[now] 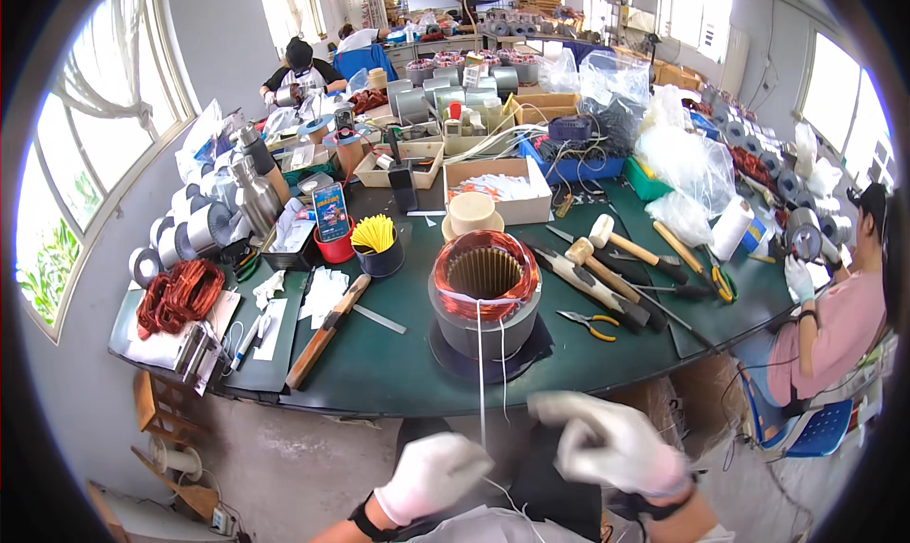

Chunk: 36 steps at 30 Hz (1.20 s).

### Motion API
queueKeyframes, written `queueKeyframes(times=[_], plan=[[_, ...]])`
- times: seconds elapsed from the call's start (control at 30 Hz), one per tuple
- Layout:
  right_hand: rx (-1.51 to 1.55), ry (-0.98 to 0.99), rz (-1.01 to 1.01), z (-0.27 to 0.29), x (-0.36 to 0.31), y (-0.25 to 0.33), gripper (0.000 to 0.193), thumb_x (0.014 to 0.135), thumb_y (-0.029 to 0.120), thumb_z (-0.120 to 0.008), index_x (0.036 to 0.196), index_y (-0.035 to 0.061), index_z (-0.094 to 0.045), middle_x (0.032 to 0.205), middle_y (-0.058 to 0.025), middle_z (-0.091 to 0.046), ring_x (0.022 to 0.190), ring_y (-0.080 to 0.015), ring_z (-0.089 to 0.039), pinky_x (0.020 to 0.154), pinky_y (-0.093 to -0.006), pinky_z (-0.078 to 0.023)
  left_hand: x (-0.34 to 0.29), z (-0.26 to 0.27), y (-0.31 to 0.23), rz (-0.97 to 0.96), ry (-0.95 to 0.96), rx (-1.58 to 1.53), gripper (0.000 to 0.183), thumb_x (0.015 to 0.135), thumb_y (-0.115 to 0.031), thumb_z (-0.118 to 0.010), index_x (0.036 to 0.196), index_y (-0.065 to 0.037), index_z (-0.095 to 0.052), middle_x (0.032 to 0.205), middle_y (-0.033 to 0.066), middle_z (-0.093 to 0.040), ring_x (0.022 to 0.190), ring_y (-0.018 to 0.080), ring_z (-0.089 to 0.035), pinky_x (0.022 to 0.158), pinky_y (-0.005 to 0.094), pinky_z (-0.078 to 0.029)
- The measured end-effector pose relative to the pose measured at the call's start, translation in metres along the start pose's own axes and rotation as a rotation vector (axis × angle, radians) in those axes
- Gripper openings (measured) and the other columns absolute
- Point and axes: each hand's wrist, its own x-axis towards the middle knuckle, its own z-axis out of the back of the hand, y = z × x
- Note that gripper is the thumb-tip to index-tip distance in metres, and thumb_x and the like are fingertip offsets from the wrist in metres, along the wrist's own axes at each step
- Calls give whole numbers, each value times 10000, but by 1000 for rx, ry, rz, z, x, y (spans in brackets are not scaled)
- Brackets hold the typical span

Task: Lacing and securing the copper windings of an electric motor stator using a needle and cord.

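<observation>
Stator (455,327), upright near green table (588,368) edge; likely heavy, rigid, copper windings (524,276) delicate, best held by grey shell (510,340); left hand (441,477) curled near white cord (481,372), right hand (611,445) blurred, whether either grips cannot be told

1. A gray stator (456,331) with copper windings stands on the green surface (379,377).
2. A white cord (481,382) hangs from its front to the gloved left hand (436,477), fingers curled; the grip is unclear.
3. The gloved right hand (616,445) is blurred, beside it.
4. Pliers (590,324) lie right of the stator.
5. Left stands a cup (382,262) of yellow sticks (375,231).
6. At right sits a person (832,339) in pink.
</observation>
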Motion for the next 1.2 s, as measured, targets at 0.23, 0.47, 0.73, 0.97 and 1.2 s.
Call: queueKeyframes(times=[0.23, 0.47, 0.73, 0.97, 1.2], plan=[[-106, -201, 173, -84, 44, -67, 521, 992, 100, -707, 1494, 38, -578, 931, -90, -765, 662, -167, -706, 619, -303, -561, -3, -28, 33, -70, 294, 119, 254, 1033, -207, -649, 1198, -38, -743, 1072, 134, -763, 937, 275, -744, 864, 364, -601], [-998, 27, 221, -100, 12, -147, 433, 962, 200, -684, 1383, 103, -646, 843, -80, -681, 629, -300, -715, 526, -405, -561, 75, -3, -10, 418, -186, -1025, 251, 1086, -127, -552, 1238, 32, -674, 975, 77, -708, 857, 121, -660, 781, 264, -545], [386, -139, -61, -62, 42, -70, 494, 1074, 154, -638, 1526, -6, -521, 1080, -47, -741, 737, -65, -652, 681, -261, -568, -8, -33, 18, 144, 355, -169, 153, 1001, -140, -737, 1083, -15, -767, 897, 145, -759, 774, 192, -723, 770, 341, -585], [-414, -275, 481, -98, 28, -90, 359, 1015, 83, -656, 1373, 57, -633, 915, -126, -723, 684, -269, -737, 616, -373, -584, 38, 7, 15, 298, 301, -1062, 728, 963, -171, -769, 1562, 50, -419, 1493, 188, -585, 1418, 278, -562, 1211, 427, -442], [-891, -15, 232, -94, 35, -111, 294, 1038, 209, -602, 1291, 67, -649, 995, -109, -726, 788, -331, -739, 638, -422, -603, 68, 26, 16, 375, -86, -1199, 510, 1106, -359, -600, 1419, 36, -521, 1156, 160, -692, 1069, 286, -706, 998, 438, -572]])
